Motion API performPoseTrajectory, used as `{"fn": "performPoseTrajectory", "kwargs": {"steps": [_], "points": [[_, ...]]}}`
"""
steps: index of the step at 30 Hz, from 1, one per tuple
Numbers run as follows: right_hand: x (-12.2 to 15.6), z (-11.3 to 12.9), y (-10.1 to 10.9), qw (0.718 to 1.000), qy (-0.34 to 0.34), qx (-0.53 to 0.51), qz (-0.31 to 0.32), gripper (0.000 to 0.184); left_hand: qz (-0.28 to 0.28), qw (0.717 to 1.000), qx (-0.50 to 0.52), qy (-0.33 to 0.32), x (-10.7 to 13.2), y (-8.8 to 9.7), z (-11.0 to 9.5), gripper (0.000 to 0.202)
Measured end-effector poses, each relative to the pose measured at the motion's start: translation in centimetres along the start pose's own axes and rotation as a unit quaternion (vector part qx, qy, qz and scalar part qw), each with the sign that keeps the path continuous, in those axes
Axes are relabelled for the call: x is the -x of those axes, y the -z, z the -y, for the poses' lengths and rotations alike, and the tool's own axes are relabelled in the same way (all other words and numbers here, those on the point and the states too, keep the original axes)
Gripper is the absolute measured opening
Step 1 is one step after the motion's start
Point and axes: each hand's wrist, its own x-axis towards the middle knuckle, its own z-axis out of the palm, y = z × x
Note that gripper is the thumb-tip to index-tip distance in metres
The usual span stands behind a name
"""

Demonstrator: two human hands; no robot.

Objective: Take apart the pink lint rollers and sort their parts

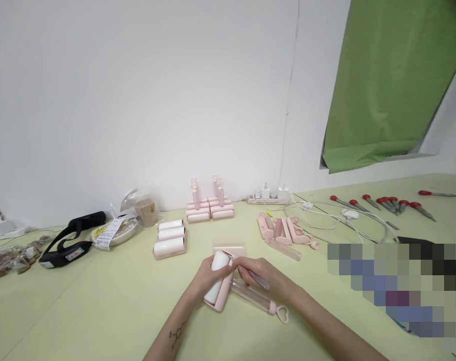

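My left hand (208, 275) is closed around a white lint roll (217, 277) seated in a pink holder (220, 297). My right hand (263, 276) pinches the top of that holder beside the roll, fingers curled. A clear tube handle with a pink heart-shaped loop (264, 301) lies on the table under my right hand, joined to the holder. Both hands rest low over the pale green table (100, 301).
Three white rolls in pink holders (169, 238) lie to the left; stacked pink parts (209, 206) stand by the wall. More pink holders (284, 230), a power strip (267, 198), white cables, several red-handled tools (386, 204), a black strap (71, 240) and a plate (117, 233) surround them.
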Motion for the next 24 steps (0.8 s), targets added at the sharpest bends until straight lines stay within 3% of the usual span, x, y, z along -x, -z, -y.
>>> {"fn": "performPoseTrajectory", "kwargs": {"steps": [2, 9, 13, 17, 24], "points": [[0.0, -0.2, -0.8, 1.0, 0.007, 0.004, -0.003, 0.018, 0.005, 1.0, -0.014, 0.0, 0.1, 0.0, 0.0, 0.033], [-0.7, -1.3, -3.3, 0.987, 0.051, 0.144, -0.054, 0.014, -0.125, 0.978, -0.149, -0.072, 0.2, 0.7, -0.3, 0.029], [-0.6, -1.0, -2.5, 0.992, 0.014, 0.039, -0.118, 0.021, -0.167, 0.95, -0.246, -0.092, 0.5, 1.5, -1.1, 0.027], [-0.3, -0.5, -2.0, 0.988, 0.014, -0.103, -0.115, 0.027, -0.167, 0.935, -0.293, -0.106, 1.0, 1.2, -1.5, 0.024], [-0.2, -0.4, -2.3, 0.987, 0.021, -0.123, -0.098, 0.027, -0.152, 0.944, -0.277, -0.096, 1.0, 0.6, -1.2, 0.024]]}}
